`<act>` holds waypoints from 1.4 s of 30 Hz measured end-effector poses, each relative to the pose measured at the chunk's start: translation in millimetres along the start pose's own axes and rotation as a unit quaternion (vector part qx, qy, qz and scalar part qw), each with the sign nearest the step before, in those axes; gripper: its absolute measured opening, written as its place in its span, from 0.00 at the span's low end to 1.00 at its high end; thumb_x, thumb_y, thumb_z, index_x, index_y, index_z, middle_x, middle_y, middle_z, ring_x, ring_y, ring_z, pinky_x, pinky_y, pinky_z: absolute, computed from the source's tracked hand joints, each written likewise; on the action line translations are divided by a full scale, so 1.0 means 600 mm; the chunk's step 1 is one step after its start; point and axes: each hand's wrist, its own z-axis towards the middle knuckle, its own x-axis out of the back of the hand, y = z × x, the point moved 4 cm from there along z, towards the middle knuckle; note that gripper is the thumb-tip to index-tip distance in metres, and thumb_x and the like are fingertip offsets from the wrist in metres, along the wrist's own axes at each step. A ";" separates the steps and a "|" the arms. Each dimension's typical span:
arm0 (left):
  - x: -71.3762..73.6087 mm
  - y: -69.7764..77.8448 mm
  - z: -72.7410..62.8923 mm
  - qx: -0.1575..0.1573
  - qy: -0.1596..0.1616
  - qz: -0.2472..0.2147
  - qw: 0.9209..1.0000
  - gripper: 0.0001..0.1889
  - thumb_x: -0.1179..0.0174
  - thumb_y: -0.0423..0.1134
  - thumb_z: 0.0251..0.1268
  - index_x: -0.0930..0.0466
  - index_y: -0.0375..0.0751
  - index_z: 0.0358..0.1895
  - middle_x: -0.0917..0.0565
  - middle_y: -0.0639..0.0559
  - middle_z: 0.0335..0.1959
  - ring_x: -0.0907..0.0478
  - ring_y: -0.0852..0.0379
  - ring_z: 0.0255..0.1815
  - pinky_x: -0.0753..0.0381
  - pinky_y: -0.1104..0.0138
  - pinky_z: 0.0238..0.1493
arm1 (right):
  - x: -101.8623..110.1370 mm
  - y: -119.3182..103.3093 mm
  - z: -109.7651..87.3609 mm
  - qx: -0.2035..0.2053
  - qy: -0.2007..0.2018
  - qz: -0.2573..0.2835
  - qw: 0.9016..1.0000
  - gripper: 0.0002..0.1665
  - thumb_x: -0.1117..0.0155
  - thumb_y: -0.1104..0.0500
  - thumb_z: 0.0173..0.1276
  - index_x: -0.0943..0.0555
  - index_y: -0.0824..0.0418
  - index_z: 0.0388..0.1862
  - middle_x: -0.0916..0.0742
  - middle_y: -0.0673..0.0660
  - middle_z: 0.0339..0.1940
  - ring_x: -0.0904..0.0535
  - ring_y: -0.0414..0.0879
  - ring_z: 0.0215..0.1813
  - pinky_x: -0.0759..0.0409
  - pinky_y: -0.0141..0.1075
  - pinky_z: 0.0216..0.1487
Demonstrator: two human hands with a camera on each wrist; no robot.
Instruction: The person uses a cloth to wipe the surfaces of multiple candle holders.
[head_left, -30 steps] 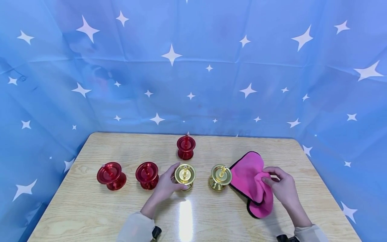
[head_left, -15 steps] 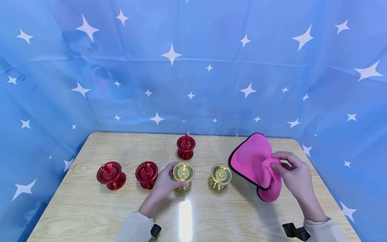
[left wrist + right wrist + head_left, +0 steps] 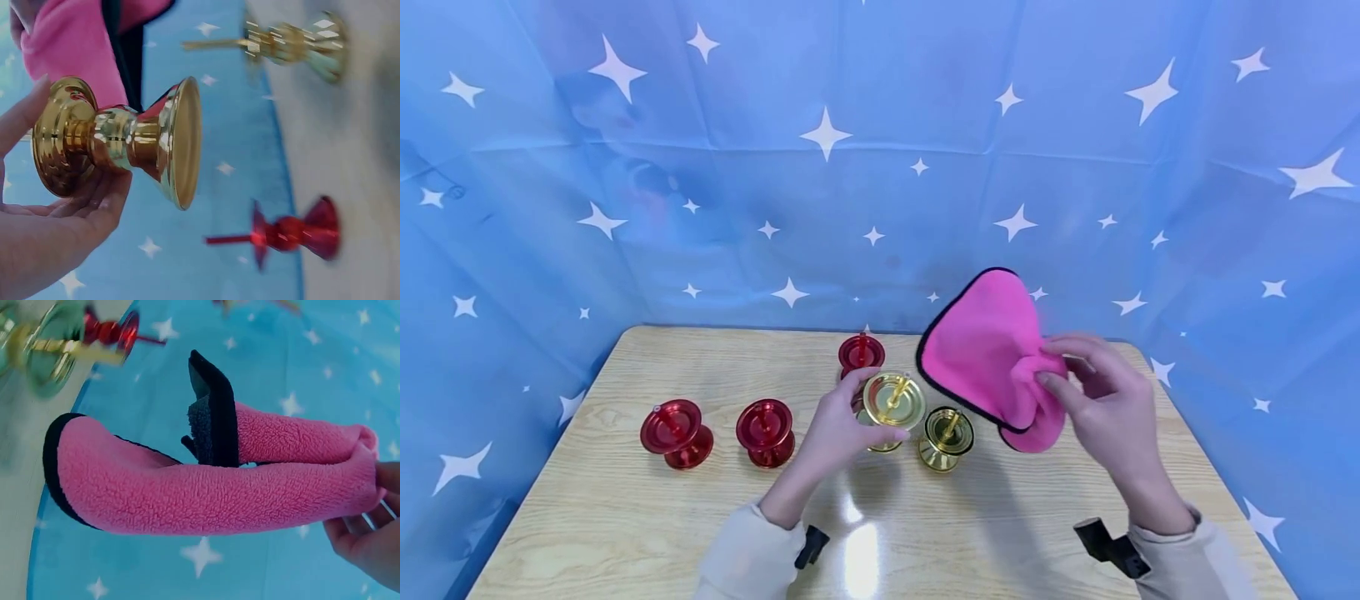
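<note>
My left hand point(image 3: 842, 429) grips a gold candle holder point(image 3: 119, 137) round its dish, and the holder is lifted off the table. In the left wrist view its hollow flared base faces right. Pinched between the thumb and fingers of my right hand point(image 3: 1105, 400) is a pink cloth point(image 3: 992, 350) with black edging, raised and bunched at the grip. In the right wrist view the cloth point(image 3: 187, 494) hangs folded, with a dark grey underside showing. Just right of the lifted holder, a second gold candle holder point(image 3: 940, 457) stands upright on the table.
Two red candle holders point(image 3: 677, 437) point(image 3: 765, 437) stand on the left of the wooden table point(image 3: 587, 508). A third red candle holder point(image 3: 859, 352) stands at the back, partly hidden behind my left hand. A blue star-patterned curtain point(image 3: 760, 167) hangs behind and at both sides.
My left hand has raised the gold candle holder off the table and moved it right. My right hand has lifted the pink cloth from the table, first rightward, then back left towards the holder.
</note>
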 end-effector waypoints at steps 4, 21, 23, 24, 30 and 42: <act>-0.013 0.032 -0.002 -0.018 -0.012 -0.003 1.000 0.43 0.24 0.40 0.36 0.35 0.38 0.62 0.24 0.46 0.51 0.27 0.51 0.52 0.27 0.57 0.53 | -0.040 -0.012 -0.009 0.029 -0.045 0.097 0.994 0.23 0.45 0.91 0.41 0.23 0.79 0.38 0.18 0.63 0.40 0.21 0.45 0.44 0.24 0.30 0.48; -0.022 0.037 -0.020 -0.038 -0.039 0.004 0.998 0.42 0.25 0.38 0.39 0.36 0.35 0.62 0.24 0.46 0.51 0.28 0.50 0.54 0.27 0.58 0.54 | -0.124 0.029 -0.063 -0.067 -0.165 0.079 0.981 0.30 0.35 0.79 0.50 0.29 0.71 0.54 0.24 0.64 0.51 0.22 0.44 0.48 0.22 0.34 0.48; -0.020 0.037 -0.021 -0.048 -0.036 0.013 0.998 0.42 0.25 0.38 0.38 0.35 0.35 0.61 0.24 0.46 0.51 0.27 0.51 0.53 0.26 0.59 0.53 | -0.129 0.035 -0.067 -0.076 -0.180 0.071 0.978 0.33 0.34 0.76 0.50 0.29 0.69 0.57 0.24 0.63 0.54 0.23 0.44 0.50 0.22 0.33 0.47; -0.019 0.037 -0.022 -0.054 -0.035 0.019 0.998 0.42 0.25 0.38 0.38 0.35 0.35 0.61 0.24 0.46 0.51 0.27 0.51 0.53 0.26 0.58 0.53 | -0.131 0.038 -0.070 -0.077 -0.187 0.062 0.977 0.34 0.33 0.75 0.50 0.29 0.68 0.58 0.24 0.63 0.54 0.24 0.43 0.50 0.22 0.32 0.47; -0.017 0.037 -0.025 -0.074 -0.035 0.045 0.996 0.42 0.25 0.40 0.37 0.35 0.36 0.62 0.24 0.46 0.52 0.27 0.52 0.51 0.28 0.56 0.53 | -0.134 0.051 -0.080 -0.099 -0.207 0.039 0.973 0.34 0.31 0.69 0.52 0.28 0.64 0.59 0.25 0.60 0.57 0.24 0.43 0.48 0.22 0.30 0.43; -0.018 0.032 -0.028 -0.058 -0.050 0.026 0.997 0.41 0.25 0.37 0.38 0.37 0.32 0.59 0.25 0.40 0.55 0.28 0.48 0.55 0.32 0.55 0.58 | -0.150 0.066 -0.092 -0.105 -0.202 0.052 0.972 0.30 0.33 0.69 0.53 0.27 0.64 0.57 0.24 0.59 0.54 0.25 0.42 0.46 0.22 0.28 0.39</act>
